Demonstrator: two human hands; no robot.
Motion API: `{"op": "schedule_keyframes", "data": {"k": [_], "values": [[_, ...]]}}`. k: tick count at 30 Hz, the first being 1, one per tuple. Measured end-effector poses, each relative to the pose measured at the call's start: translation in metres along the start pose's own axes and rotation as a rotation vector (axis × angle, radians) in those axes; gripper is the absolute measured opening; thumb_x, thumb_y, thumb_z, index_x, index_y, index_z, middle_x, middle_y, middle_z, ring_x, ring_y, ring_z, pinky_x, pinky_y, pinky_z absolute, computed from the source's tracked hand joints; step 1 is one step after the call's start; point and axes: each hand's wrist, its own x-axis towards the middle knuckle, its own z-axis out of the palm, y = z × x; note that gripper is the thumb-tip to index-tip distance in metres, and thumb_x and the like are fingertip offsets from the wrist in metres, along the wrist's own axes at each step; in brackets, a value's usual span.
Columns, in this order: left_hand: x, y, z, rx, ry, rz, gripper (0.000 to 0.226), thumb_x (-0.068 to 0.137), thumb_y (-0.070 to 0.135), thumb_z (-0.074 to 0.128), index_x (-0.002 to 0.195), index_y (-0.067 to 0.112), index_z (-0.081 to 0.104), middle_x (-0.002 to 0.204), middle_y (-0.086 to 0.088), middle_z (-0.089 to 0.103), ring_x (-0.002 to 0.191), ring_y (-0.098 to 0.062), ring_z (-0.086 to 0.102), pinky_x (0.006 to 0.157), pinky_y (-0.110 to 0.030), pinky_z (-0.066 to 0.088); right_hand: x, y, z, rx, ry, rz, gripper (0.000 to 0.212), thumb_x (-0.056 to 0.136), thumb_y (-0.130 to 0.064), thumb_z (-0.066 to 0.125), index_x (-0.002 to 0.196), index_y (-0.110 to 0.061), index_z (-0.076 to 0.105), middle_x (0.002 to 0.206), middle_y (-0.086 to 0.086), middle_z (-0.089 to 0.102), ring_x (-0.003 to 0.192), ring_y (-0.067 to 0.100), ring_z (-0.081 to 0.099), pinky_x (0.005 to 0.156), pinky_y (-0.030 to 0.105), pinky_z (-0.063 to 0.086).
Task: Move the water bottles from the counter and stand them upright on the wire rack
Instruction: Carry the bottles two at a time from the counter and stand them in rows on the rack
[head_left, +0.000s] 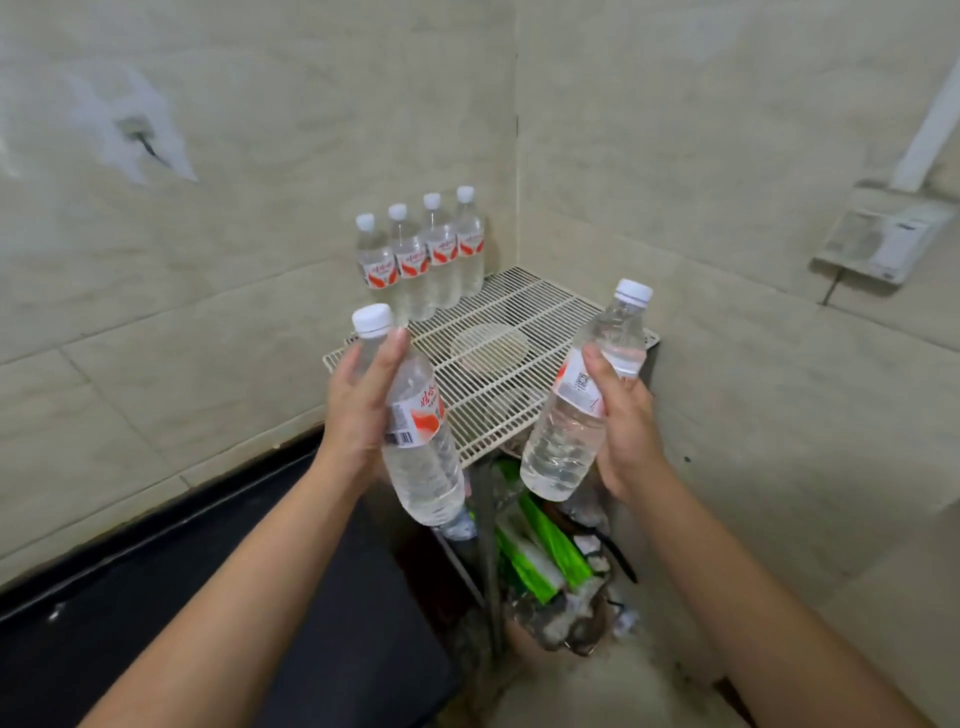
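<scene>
My left hand (358, 410) grips a clear water bottle (421, 452) with a white cap and red-white label, tilted slightly, held in front of the wire rack's near left corner. My right hand (623, 421) holds a second bottle (582, 405), leaning right, over the rack's near right edge. The cream wire rack (550, 322) sits in the tiled corner. Several bottles (421, 254) stand upright in a row along its back left edge against the wall.
A dark counter (218, 587) runs along the left wall below my left arm. Under the rack lie green and clear plastic packages (540, 566). A grey wall box (883, 234) hangs at the right. Tiled walls close the corner on both sides.
</scene>
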Motion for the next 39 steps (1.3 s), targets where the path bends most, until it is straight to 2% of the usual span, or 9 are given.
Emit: {"op": "schedule_keyframes", "data": {"k": [9, 11, 18, 22, 25, 28, 31, 35, 39], "values": [[0.133, -0.035, 0.014, -0.023, 0.208, 0.106, 0.040, 0.080, 0.047, 0.078, 0.102, 0.013, 0.074, 0.102, -0.012, 0.077, 0.094, -0.033, 0.073, 0.084, -0.049, 0.060, 0.131, 0.007, 0.015, -0.220, -0.087, -0.002, 0.078, 0.072, -0.046, 0.079, 0.131, -0.003, 0.054, 0.102, 0.016, 0.066, 0.087, 0.030, 0.069, 0.077, 0.044, 0.058], [0.163, -0.044, 0.013, 0.024, 0.240, 0.108, 0.036, 0.082, 0.045, 0.077, 0.099, 0.014, 0.075, 0.102, -0.014, 0.076, 0.097, -0.037, 0.072, 0.086, -0.053, 0.059, 0.162, 0.011, 0.023, -0.320, -0.074, -0.013, 0.066, 0.072, -0.043, 0.082, 0.126, -0.013, 0.059, 0.108, 0.012, 0.069, 0.095, 0.030, 0.071, 0.078, 0.046, 0.060], [0.238, -0.051, 0.014, 0.198, 0.191, 0.147, 0.022, 0.083, 0.033, 0.078, 0.101, 0.019, 0.076, 0.094, 0.003, 0.078, 0.086, -0.010, 0.074, 0.073, -0.027, 0.057, 0.249, 0.025, 0.071, -0.677, -0.160, -0.153, 0.070, 0.074, -0.033, 0.090, 0.129, -0.020, 0.050, 0.115, -0.003, 0.066, 0.099, 0.008, 0.068, 0.084, 0.028, 0.055], [0.266, -0.051, 0.009, 0.283, 0.173, 0.160, 0.021, 0.090, 0.031, 0.072, 0.108, 0.022, 0.074, 0.099, 0.004, 0.078, 0.092, -0.010, 0.074, 0.079, -0.030, 0.060, 0.290, 0.033, 0.095, -0.721, -0.287, -0.160, 0.069, 0.070, -0.034, 0.093, 0.125, -0.027, 0.052, 0.110, -0.013, 0.067, 0.091, -0.008, 0.066, 0.072, 0.008, 0.048], [0.276, -0.055, 0.010, 0.415, 0.154, 0.143, 0.018, 0.093, 0.032, 0.068, 0.111, 0.032, 0.070, 0.098, 0.018, 0.075, 0.091, 0.002, 0.071, 0.075, -0.024, 0.060, 0.317, 0.043, 0.105, -0.762, -0.367, -0.097, 0.088, 0.068, -0.039, 0.093, 0.141, -0.024, 0.045, 0.119, -0.018, 0.058, 0.104, -0.003, 0.057, 0.087, 0.019, 0.048], [0.279, -0.062, 0.010, 0.435, 0.182, 0.104, 0.024, 0.096, 0.027, 0.064, 0.120, 0.027, 0.067, 0.106, 0.019, 0.072, 0.094, 0.006, 0.069, 0.068, -0.017, 0.057, 0.338, 0.056, 0.106, -0.833, -0.426, -0.025, 0.101, 0.065, -0.045, 0.093, 0.147, -0.022, 0.039, 0.140, -0.002, 0.054, 0.125, 0.018, 0.054, 0.107, 0.042, 0.047], [0.280, -0.057, 0.012, 0.454, 0.250, 0.060, 0.029, 0.098, 0.028, 0.061, 0.126, 0.022, 0.065, 0.112, 0.013, 0.071, 0.095, 0.003, 0.070, 0.071, -0.017, 0.057, 0.353, 0.056, 0.106, -0.871, -0.481, -0.004, 0.102, 0.066, -0.048, 0.091, 0.149, -0.022, 0.037, 0.145, 0.001, 0.051, 0.127, 0.019, 0.051, 0.105, 0.038, 0.044], [0.286, -0.051, 0.007, 0.737, 0.393, 0.049, 0.021, 0.093, 0.040, 0.067, 0.111, 0.030, 0.067, 0.112, 0.005, 0.068, 0.101, -0.011, 0.066, 0.085, -0.034, 0.056, 0.375, 0.034, 0.120, -0.948, -0.570, -0.195, 0.104, 0.061, -0.079, 0.076, 0.146, -0.036, 0.036, 0.145, -0.004, 0.048, 0.127, 0.017, 0.052, 0.103, 0.041, 0.047], [0.295, -0.044, 0.011, 0.890, 0.471, 0.094, 0.034, 0.087, 0.036, 0.075, 0.115, 0.019, 0.068, 0.101, 0.002, 0.070, 0.094, -0.021, 0.064, 0.082, -0.040, 0.056, 0.394, -0.012, 0.154, -1.304, -0.660, -0.593, 0.069, 0.074, -0.090, 0.050, 0.111, -0.035, 0.068, 0.101, -0.011, 0.058, 0.094, 0.012, 0.058, 0.074, 0.031, 0.047]]}}
